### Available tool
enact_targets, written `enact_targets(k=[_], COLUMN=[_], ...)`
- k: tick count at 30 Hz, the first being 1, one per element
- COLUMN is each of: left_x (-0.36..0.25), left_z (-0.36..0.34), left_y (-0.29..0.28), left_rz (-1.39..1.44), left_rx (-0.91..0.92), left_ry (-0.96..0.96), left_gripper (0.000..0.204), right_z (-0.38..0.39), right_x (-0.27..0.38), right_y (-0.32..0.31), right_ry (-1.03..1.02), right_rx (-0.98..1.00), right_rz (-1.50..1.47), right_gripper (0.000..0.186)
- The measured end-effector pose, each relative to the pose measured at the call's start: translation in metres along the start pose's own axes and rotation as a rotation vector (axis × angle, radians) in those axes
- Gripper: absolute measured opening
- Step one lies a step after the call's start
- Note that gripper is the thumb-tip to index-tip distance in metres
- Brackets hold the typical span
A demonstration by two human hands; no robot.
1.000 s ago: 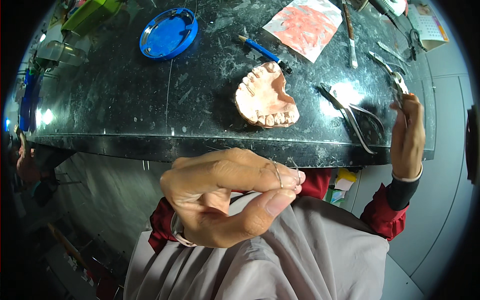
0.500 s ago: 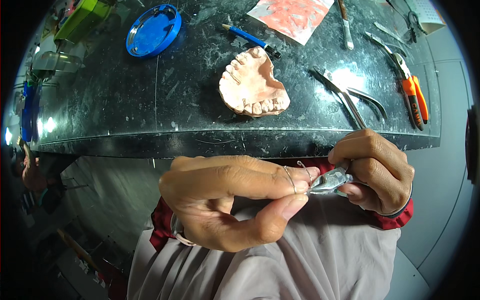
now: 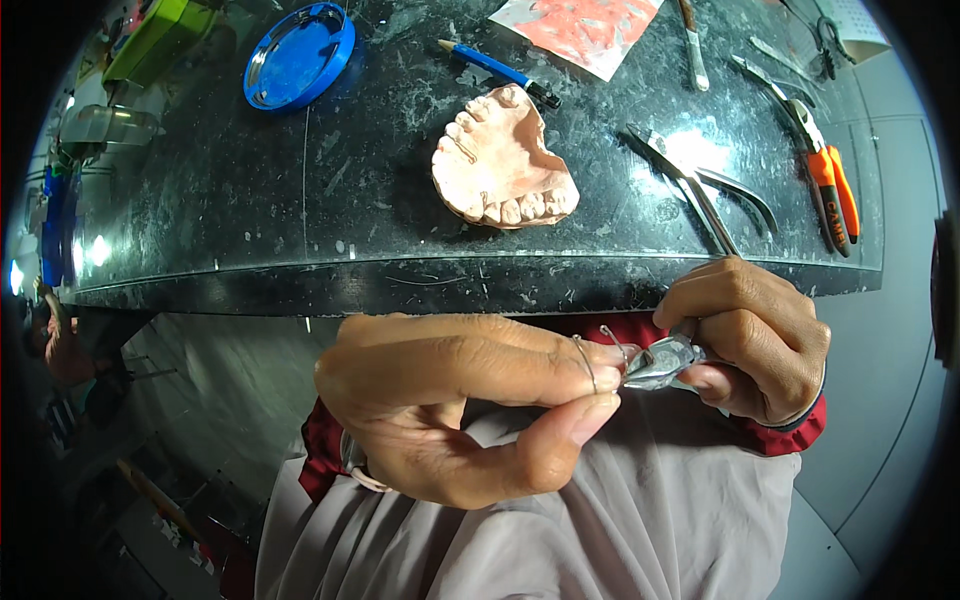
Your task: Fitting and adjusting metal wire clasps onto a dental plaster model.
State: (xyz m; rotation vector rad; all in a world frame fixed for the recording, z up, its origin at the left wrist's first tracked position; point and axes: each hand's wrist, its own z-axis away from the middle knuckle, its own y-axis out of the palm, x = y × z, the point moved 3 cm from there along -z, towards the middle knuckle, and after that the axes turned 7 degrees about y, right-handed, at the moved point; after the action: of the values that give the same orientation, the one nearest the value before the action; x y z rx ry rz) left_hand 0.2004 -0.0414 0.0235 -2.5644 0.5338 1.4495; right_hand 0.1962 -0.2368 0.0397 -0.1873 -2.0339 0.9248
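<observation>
Above my lap, just off the table's near edge, my left hand [image 3: 460,400] pinches a thin bent metal wire [image 3: 588,362] between thumb and index finger. The wire has curved ends that stick up past the fingertips. My right hand [image 3: 752,335] is wrapped round a pair of metal pliers [image 3: 660,362]; their jaws point left and meet the wire beside my left fingertips. Most of the pliers' handles are hidden in my palm. Beyond my hands, a pinkish plaster dental model [image 3: 505,165] lies on the dark table with its teeth upward and a short wire piece on its left side.
On the scratched black table [image 3: 380,190] lie silver pliers [image 3: 695,185], orange-and-black cutters [image 3: 825,170], a blue pencil [image 3: 495,68], a blue round lid [image 3: 298,55], a pink-smeared sheet [image 3: 585,30] and a narrow metal-ended tool [image 3: 694,50]. A green container [image 3: 155,40] stands far left.
The wire has tilted slightly at the pliers' jaws, and my left fingertips have shifted a little to the right. My right hand keeps its hold; the table things appear slightly higher in view.
</observation>
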Motion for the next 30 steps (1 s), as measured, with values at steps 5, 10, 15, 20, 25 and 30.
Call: enact_targets(k=[5, 10, 15, 20, 25, 30], left_x=[0.0007, 0.0003, 0.004, 0.0045, 0.0041, 0.0028], left_z=[0.0009, 0.0006, 0.0029, 0.0012, 0.0014, 0.0018], left_y=[-0.0023, -0.0018, -0.0018, -0.0018, 0.0007, 0.0009], left_rz=[-0.019, -0.068, -0.096, -0.097, -0.111, -0.124], left_rx=[0.033, 0.046, 0.02, 0.034, 0.024, 0.027], left_ry=[0.045, 0.082, 0.084, 0.091, 0.094, 0.095], left_gripper=[0.012, 0.011, 0.011, 0.011, 0.011, 0.011], right_z=[0.0006, 0.0031, -0.0032, -0.0013, -0.0003, -0.0019], right_x=[-0.0003, -0.0012, -0.0021, -0.0054, -0.006, -0.0032], right_y=[0.0038, 0.0053, 0.0072, 0.0081, 0.0067, 0.004], right_ry=[-0.008, -0.024, -0.044, -0.026, -0.036, -0.05], right_rx=[-0.023, -0.038, -0.022, -0.04, -0.04, -0.028], right_rz=[0.002, 0.019, 0.02, 0.004, 0.011, 0.047], right_gripper=[0.04, 0.04, 0.03, 0.03, 0.029, 0.029])
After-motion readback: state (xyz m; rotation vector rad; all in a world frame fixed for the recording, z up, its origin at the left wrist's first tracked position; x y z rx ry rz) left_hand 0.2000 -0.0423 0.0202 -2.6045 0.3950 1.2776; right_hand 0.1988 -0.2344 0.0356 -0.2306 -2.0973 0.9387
